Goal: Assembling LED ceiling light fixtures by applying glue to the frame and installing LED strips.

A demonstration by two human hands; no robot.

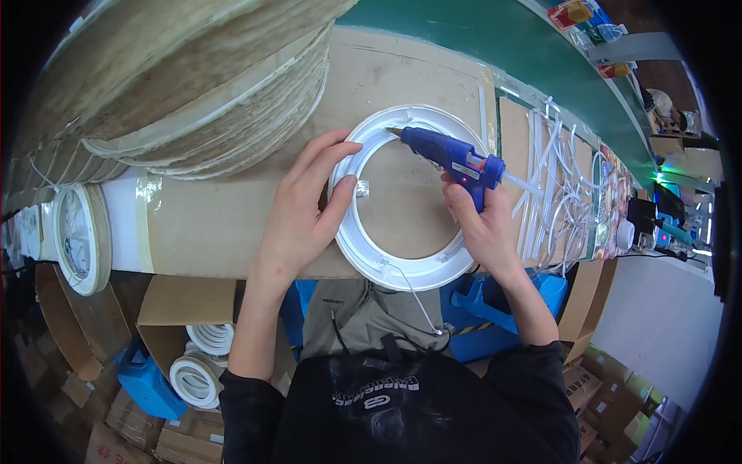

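Note:
A white ring-shaped frame point(352, 241) lies on the cardboard-covered bench in front of me, with a thin white cable point(413, 290) hanging over its near side. My left hand point(305, 197) grips the ring's left rim, thumb on the inner side and fingers over the top. In my right hand point(483, 220) is a blue glue gun point(448, 153), held by its handle. Its nozzle points left and is at the ring's far inner side; whether it touches cannot be told. A clear glue stick point(522, 183) sticks out of the gun's back.
Large stacked cream rings point(224, 124) rise at the far left. White strips and cables point(553, 185) lie tangled on the bench's right. A round white part point(77, 236) stands at the left edge. Below are a cardboard box point(185, 301) with white rings and a blue stool point(151, 379).

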